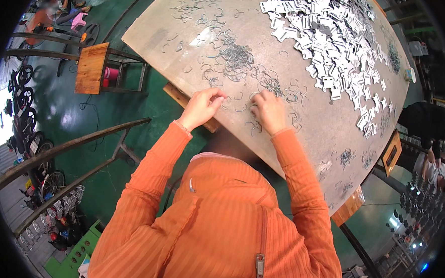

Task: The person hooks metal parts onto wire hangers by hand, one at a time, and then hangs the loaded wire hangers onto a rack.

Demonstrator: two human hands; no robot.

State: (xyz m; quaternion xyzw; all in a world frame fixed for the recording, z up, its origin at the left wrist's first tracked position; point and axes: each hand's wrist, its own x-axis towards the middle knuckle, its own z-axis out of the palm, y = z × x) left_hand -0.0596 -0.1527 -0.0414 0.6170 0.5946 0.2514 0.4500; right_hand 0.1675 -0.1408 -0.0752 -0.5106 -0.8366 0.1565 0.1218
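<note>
My left hand (204,108) is over the table's near edge, thumb and forefinger pinched together. Whatever sits between those fingertips is too small to make out. My right hand (270,112) reaches down to the tabletop with its fingers curled, beside a loose cluster of thin curved wire clips (271,83). Its fingertips are partly hidden, so I cannot make out what they pinch. A denser heap of the same grey wire clips (236,56) lies farther from me. Single clips are scattered between and around both hands on the worn grey-brown table (246,24).
A large spread of white notched flat pieces (323,48) covers the table's far right. Smaller wire heaps (345,156) lie to the right. A wooden stool (92,69) stands left, and a metal rail (66,142) runs near my left side. Another person (428,128) is at the right.
</note>
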